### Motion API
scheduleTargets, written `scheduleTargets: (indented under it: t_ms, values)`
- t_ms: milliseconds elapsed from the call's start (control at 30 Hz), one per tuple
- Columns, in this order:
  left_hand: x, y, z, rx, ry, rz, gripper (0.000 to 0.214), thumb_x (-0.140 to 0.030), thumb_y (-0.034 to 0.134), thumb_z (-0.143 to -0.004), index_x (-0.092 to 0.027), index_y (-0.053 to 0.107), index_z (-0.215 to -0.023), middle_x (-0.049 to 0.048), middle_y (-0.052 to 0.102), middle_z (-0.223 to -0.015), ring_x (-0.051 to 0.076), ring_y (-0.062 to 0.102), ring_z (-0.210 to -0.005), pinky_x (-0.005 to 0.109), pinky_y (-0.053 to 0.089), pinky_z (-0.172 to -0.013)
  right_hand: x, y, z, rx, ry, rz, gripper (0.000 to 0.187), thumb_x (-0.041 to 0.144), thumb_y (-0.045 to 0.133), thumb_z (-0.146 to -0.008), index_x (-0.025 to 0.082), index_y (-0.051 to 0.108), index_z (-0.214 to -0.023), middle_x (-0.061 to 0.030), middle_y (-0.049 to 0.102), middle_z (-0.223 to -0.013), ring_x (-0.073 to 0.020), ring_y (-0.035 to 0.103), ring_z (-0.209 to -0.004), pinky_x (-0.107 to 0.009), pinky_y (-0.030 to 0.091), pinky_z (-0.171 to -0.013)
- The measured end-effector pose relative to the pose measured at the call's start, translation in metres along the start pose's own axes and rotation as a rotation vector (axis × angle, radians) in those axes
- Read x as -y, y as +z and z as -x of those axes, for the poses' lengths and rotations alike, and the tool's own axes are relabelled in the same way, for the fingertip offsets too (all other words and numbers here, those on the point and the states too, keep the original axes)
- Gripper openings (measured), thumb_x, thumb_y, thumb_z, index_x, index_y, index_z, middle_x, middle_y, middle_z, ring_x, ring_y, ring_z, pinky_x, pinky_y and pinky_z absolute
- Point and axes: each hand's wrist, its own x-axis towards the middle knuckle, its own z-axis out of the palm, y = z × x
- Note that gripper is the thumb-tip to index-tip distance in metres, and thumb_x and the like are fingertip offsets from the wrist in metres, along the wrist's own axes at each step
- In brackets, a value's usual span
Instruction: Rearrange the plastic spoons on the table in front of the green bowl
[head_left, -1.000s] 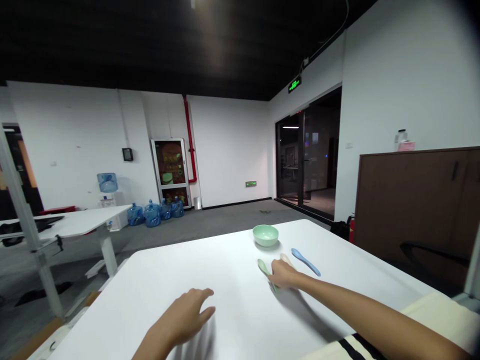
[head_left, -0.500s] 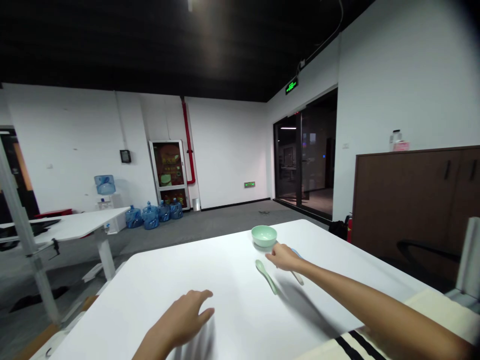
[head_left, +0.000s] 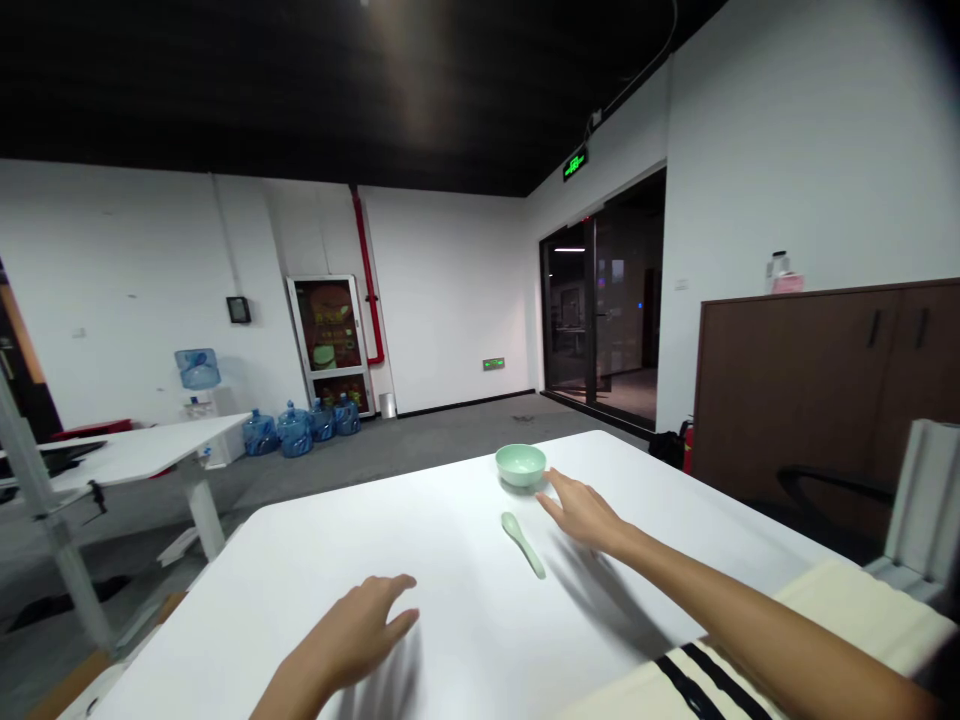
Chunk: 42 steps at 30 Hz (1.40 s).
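My right hand [head_left: 583, 512] reaches across the white table [head_left: 450, 610], fingers stretched out flat just right of a pale green bowl [head_left: 520, 464]. A green spoon [head_left: 523, 543] lies on the table just left of that hand, not touched. The blue and the cream spoon seen earlier do not show now; the hand covers the spot where they lay. My left hand [head_left: 361, 628] rests palm down on the table near me, fingers apart, holding nothing.
A brown cabinet [head_left: 810, 380] stands to the right with a dark chair [head_left: 825, 500] in front of it. Another white desk [head_left: 127, 450] is at the left. Blue water jugs [head_left: 292, 430] and a vending machine [head_left: 330, 345] line the far wall.
My right hand let go of the green spoon, moved right and forward over the other spoons and now lies stretched beside the bowl. The view has shifted a little. My left hand stayed put.
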Motion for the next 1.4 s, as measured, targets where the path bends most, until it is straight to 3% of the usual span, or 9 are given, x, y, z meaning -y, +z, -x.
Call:
scheduleTargets:
  t_ms: [167,300,567,1000,1233,1400]
  values:
    - [-0.002,0.000,0.000,0.005,-0.002,-0.001,0.059,-0.064,0.038,-0.081,-0.030,0.053,-0.127,0.0052,0.059,-0.127,0.027,0.053,-0.116,0.038,0.040,-0.096,-0.020,0.010,0.000,0.082,-0.022,0.067,0.065,0.054,0.029,-0.090,0.019,0.027,-0.145,-0.0134,0.029,-0.149,-0.0291,0.030,-0.134,-0.042,0.028,-0.103]
    - [-0.003,-0.001,0.000,0.015,-0.002,-0.002,0.059,-0.063,0.038,-0.081,-0.030,0.052,-0.127,0.0056,0.058,-0.128,0.027,0.052,-0.118,0.037,0.040,-0.096,-0.026,0.012,0.000,0.103,-0.021,0.051,0.067,0.054,0.029,-0.090,0.020,0.022,-0.147,-0.0115,0.025,-0.150,-0.0285,0.026,-0.136,-0.042,0.025,-0.106]
    - [-0.001,0.000,-0.001,0.016,0.003,-0.005,0.060,-0.064,0.039,-0.081,-0.029,0.052,-0.128,0.0065,0.058,-0.128,0.027,0.051,-0.119,0.038,0.040,-0.097,-0.026,0.010,0.002,0.120,-0.076,0.035,0.070,0.054,0.039,-0.087,0.020,0.024,-0.146,-0.0124,0.031,-0.148,-0.0291,0.033,-0.133,-0.041,0.028,-0.105]
    - [-0.001,0.001,-0.001,0.002,0.014,-0.009,0.059,-0.063,0.039,-0.081,-0.029,0.053,-0.127,0.0064,0.058,-0.128,0.027,0.051,-0.118,0.038,0.040,-0.097,-0.023,0.003,0.005,0.113,-0.044,-0.018,0.069,0.054,0.042,-0.085,0.020,0.030,-0.144,-0.0114,0.037,-0.145,-0.0296,0.038,-0.129,-0.041,0.031,-0.103]
    - [0.004,0.004,-0.002,-0.009,0.018,0.000,0.060,-0.066,0.039,-0.080,-0.030,0.053,-0.127,0.0056,0.058,-0.128,0.027,0.051,-0.119,0.037,0.040,-0.096,-0.030,-0.005,-0.003,0.017,0.066,-0.141,0.062,0.057,0.025,-0.091,0.019,0.040,-0.138,-0.0110,0.051,-0.134,-0.0258,0.046,-0.124,-0.036,0.035,-0.100]
    - [0.003,0.002,0.000,-0.014,0.023,0.001,0.061,-0.066,0.039,-0.080,-0.029,0.054,-0.126,0.0061,0.059,-0.128,0.027,0.052,-0.118,0.036,0.041,-0.095,-0.035,-0.004,-0.005,0.018,0.090,-0.139,0.063,0.059,0.025,-0.090,0.019,0.044,-0.135,-0.0114,0.053,-0.132,-0.0261,0.046,-0.124,-0.036,0.034,-0.100]
